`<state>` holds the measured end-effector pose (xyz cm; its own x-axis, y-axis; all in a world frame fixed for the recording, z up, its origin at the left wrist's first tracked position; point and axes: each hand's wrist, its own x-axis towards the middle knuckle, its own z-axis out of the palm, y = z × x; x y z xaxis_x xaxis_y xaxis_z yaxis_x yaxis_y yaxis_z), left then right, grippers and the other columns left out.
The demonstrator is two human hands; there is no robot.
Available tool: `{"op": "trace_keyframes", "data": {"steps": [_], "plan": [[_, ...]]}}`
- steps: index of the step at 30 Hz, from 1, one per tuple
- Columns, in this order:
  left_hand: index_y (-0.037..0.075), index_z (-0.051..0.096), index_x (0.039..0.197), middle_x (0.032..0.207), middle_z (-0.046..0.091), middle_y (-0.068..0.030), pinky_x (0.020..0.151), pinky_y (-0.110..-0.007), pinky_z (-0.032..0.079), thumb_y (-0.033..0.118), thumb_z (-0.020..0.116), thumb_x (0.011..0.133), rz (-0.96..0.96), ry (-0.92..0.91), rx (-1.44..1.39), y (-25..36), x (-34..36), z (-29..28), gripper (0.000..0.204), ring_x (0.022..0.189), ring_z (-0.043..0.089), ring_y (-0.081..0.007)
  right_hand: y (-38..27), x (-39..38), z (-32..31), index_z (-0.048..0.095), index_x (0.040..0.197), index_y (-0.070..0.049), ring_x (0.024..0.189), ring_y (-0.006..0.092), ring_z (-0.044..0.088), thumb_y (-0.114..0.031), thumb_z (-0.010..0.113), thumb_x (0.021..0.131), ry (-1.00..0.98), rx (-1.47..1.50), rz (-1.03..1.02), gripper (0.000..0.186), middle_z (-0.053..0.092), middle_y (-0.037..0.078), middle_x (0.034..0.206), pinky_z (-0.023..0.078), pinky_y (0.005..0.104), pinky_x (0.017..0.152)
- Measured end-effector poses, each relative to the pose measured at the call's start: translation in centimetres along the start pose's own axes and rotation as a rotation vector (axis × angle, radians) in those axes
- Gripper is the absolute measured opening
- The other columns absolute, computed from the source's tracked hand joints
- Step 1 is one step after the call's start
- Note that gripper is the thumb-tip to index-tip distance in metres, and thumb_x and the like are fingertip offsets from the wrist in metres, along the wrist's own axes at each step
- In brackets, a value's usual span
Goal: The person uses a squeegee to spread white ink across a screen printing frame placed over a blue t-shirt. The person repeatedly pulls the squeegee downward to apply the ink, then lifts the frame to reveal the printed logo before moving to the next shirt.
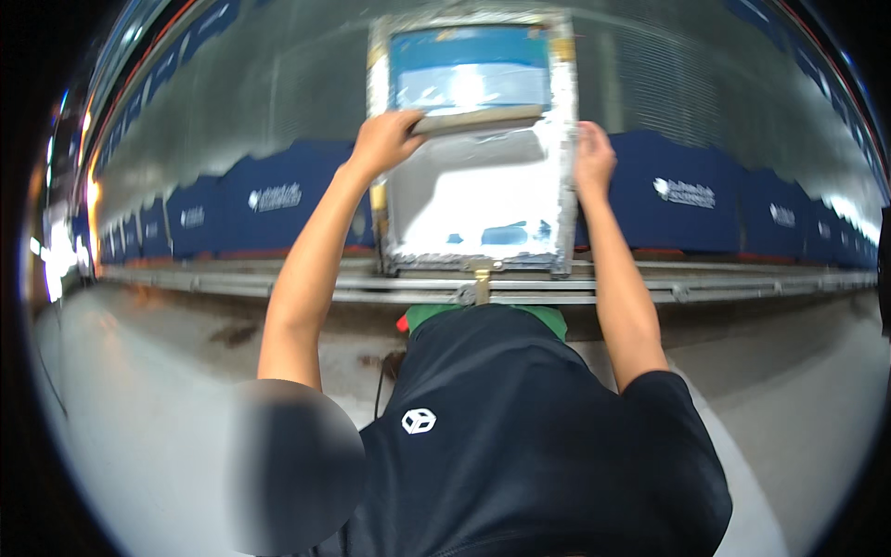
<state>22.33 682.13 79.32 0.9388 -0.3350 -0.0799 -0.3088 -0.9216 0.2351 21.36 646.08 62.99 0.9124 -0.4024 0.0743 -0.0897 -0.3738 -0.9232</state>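
Observation:
In front of me a screen printing frame (564, 195) lies over a row of navy fabric pieces. Its rim is pale and worn, with yellowish tape in places. Inside it, the upper end shows a blue band (469, 48), and the lower part is whitish and shiny. A squeegee (483, 119) with a long straight bar spans the frame crosswise. My left hand (382, 141) is closed around the squeegee's left end. At the frame's right edge, my right hand (594, 160) has its fingers bent against the rim; their tips are partly hard to make out.
Navy fabric pieces (677, 190) with white prints stretch left and right along a long, shiny grey table (278, 84). A metal rail (724, 290) runs along its near edge, with a brass-coloured bracket (482, 283) below the frame. Grey floor (167, 371) lies on my side.

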Motion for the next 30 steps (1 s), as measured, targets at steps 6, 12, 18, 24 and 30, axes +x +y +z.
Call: {"op": "trace_keyframes", "data": {"steps": [6,12,18,24,30], "plan": [[0.015,0.072,0.123,0.1,0.077,-0.0091,0.08,-0.042,0.057,0.031,0.076,0.089,0.015,-0.023,-0.063,0.0,0.2,-1.4,0.038,0.092,0.073,-0.0306,0.7,0.3,-0.1,0.075,0.115,-0.003,0.067,0.0066,0.053,-0.031,0.062,0.107,-0.109,0.059,0.153,0.032,0.062,-0.002,0.079,0.043,0.025,0.061],[0.015,0.073,0.121,0.097,0.076,-0.0081,0.078,-0.042,0.057,0.029,0.076,0.089,-0.004,-0.015,-0.101,-0.2,-1.5,0.5,0.035,0.09,0.073,-0.0297,1.5,0.7,0.2,0.073,0.119,-0.009,0.056,0.0024,0.039,-0.032,0.06,0.108,-0.184,0.242,0.273,0.029,0.051,-0.007,0.072,0.03,0.0215,0.049],[0.014,0.074,0.12,0.101,0.077,-0.0083,0.082,-0.044,0.058,0.023,0.074,0.088,-0.068,-0.106,-0.142,-0.2,0.2,0.6,0.033,0.097,0.072,-0.0312,1.7,1.1,-0.3,0.074,0.119,-0.008,0.066,0.0072,0.054,-0.033,0.056,0.11,-0.203,0.046,0.11,0.032,0.06,-0.003,0.075,0.046,0.0249,0.062],[0.013,0.072,0.125,0.109,0.077,-0.0143,0.085,-0.043,0.056,0.024,0.077,0.087,-0.011,-0.247,-0.082,-1.8,5.4,1.2,0.04,0.098,0.073,-0.0332,-7.2,3.0,-2.6,0.074,0.128,-0.013,0.12,0.0305,0.059,-0.044,0.073,0.094,-0.292,-0.507,-0.356,0.046,0.064,0.012,0.127,0.049,0.0442,0.098],[0.012,0.076,0.119,0.111,0.077,-0.0155,0.091,-0.042,0.056,0.029,0.086,0.077,-0.104,-0.402,-0.128,-2.7,7.7,-0.6,0.046,0.102,0.073,-0.0341,-12.6,7.1,2.2,0.075,0.119,-0.004,0.106,0.0353,0.069,-0.034,0.089,0.075,-0.753,-0.641,-0.44,0.055,0.074,0.019,0.112,0.054,0.0437,0.094]]}}
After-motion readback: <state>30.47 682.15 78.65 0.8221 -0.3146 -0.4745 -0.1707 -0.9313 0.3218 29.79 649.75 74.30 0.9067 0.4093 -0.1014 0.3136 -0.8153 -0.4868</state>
